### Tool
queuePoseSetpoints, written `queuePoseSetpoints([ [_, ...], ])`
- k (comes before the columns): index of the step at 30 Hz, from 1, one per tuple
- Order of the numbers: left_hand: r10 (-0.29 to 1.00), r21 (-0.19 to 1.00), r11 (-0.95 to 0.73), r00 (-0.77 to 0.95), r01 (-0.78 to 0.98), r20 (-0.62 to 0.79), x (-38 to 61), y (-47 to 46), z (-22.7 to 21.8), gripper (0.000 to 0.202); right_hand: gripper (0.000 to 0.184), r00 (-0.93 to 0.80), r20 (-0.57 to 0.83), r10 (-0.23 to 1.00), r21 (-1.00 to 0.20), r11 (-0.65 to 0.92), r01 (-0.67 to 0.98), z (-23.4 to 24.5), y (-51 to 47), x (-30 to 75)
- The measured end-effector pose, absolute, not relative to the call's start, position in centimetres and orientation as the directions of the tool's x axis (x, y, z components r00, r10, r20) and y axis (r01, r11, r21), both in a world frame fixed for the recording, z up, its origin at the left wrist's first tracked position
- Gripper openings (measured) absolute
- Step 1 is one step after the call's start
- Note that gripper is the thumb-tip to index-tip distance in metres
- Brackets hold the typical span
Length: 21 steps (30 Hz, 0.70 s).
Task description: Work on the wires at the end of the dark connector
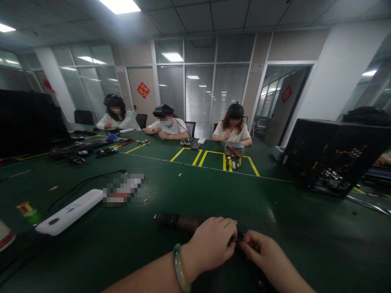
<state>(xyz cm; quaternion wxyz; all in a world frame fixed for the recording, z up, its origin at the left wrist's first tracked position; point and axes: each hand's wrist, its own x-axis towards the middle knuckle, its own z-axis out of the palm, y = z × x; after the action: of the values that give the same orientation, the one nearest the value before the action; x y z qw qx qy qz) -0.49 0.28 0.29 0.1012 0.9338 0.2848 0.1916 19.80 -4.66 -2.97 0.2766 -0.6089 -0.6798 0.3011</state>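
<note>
A dark, slim cylindrical tool point(183, 224), looking like an electric screwdriver, lies across the green tabletop with its metal-tipped end to the left. My left hand point(210, 244), a jade-coloured bangle point(181, 266) at its wrist, is wrapped over the tool's right part. Close beside it, my right hand point(259, 250) pinches a small black piece at the tool's right end, perhaps a cable plug. The fingers hide most of that junction. Below the right hand runs something black, possibly a cord, too dark to make out fully.
At left are a white power strip point(73, 211), a green bottle with a gold cap point(28, 212) and a pixelated object point(124, 190). A black computer case point(332, 156) stands right. Several people sit opposite, one behind a power supply with coloured cables point(234, 154). Black cables point(76, 152) lie far left.
</note>
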Motion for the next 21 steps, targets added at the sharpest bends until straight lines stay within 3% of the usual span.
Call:
queuePoseSetpoints([
  [6, 0.533, 0.271, -0.843, 0.786, 0.464, 0.314, -0.49, 0.29, 0.29, 0.007, 0.021, -0.108, 0.017, 0.994, -0.748, 0.084, 0.659, -3.24, -4.62, 19.96],
  [21, 0.569, 0.342, -0.816, 0.752, 0.466, 0.332, -0.38, 0.42, -0.05, 0.015, 0.021, -0.114, 0.002, 0.994, -0.759, 0.075, 0.646, -3.29, -4.53, 19.91],
])
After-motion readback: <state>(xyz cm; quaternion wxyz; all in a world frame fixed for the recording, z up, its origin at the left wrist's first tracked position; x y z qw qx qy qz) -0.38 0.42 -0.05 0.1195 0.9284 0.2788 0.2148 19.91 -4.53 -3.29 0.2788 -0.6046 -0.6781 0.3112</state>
